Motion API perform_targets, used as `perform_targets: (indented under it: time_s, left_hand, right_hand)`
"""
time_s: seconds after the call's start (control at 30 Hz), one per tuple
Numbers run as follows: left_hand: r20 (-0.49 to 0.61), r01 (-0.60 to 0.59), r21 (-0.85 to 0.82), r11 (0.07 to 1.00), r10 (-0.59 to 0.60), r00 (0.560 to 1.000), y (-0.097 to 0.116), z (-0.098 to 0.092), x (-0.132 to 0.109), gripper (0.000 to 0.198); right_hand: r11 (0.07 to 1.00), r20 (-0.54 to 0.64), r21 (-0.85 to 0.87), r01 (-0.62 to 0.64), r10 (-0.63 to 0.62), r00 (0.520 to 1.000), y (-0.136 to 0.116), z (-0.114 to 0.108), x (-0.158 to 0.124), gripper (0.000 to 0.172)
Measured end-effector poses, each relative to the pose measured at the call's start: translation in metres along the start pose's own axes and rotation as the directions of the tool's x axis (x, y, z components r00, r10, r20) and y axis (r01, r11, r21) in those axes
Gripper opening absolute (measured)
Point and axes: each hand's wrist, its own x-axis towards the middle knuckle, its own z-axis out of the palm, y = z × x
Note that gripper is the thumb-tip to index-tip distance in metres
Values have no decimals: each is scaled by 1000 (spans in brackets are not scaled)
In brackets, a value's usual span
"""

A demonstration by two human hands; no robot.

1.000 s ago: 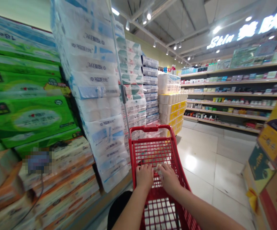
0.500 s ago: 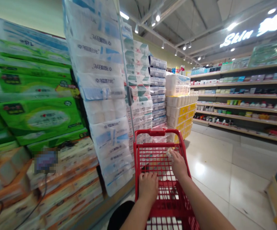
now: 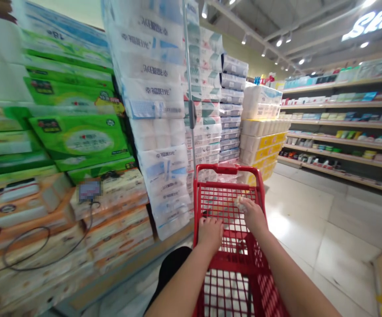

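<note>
Shopping cart (image 3: 231,263) in the middle, stacked paper packs (image 3: 159,132) to its left, shelves (image 3: 343,123) farther off to the right

Green tissue packs (image 3: 87,138) above orange-and-cream packs (image 3: 121,229), tall stack of white rolls (image 3: 154,134), grey pole (image 3: 188,66), stocked shelves (image 3: 343,104), pale floor tiles (image 3: 339,237)

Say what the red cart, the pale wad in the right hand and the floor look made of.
Red cart: probably moulded plastic, smooth with a slight sheen; the thick, evenly coloured grid suggests it.
Pale wad in the right hand: soft-looking, matte and crumpled; cloth or paper, too small to tell.
Floor: likely glossy tile, given straight seams and bright reflections.
</note>
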Motion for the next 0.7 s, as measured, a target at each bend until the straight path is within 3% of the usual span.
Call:
perform_targets:
  time_s: [0.13,0.37,0.6,0.7]
  left_hand:
    - [-9,4,10,1000,-4,1000,-1,1,1,35]
    - [8,14,11,1000,-14,1000,0,-3,-3,33]
    - [13,14,9,1000,-14,1000,0,-5,-1,34]
    - [3,9,9,1000,-9,1000,-1,0,3,33]
  right_hand:
    - [1000,40,-19,-25,26,999,-19,-4,-10,43]
    - [975,119,-162,-155,176,977,-63,-15,-21,32]
    - [997,-140,17,-70,71,988,-50,5,-35,44]
    - [995,-150,16,-94,95,984,-47,11,-34,45]
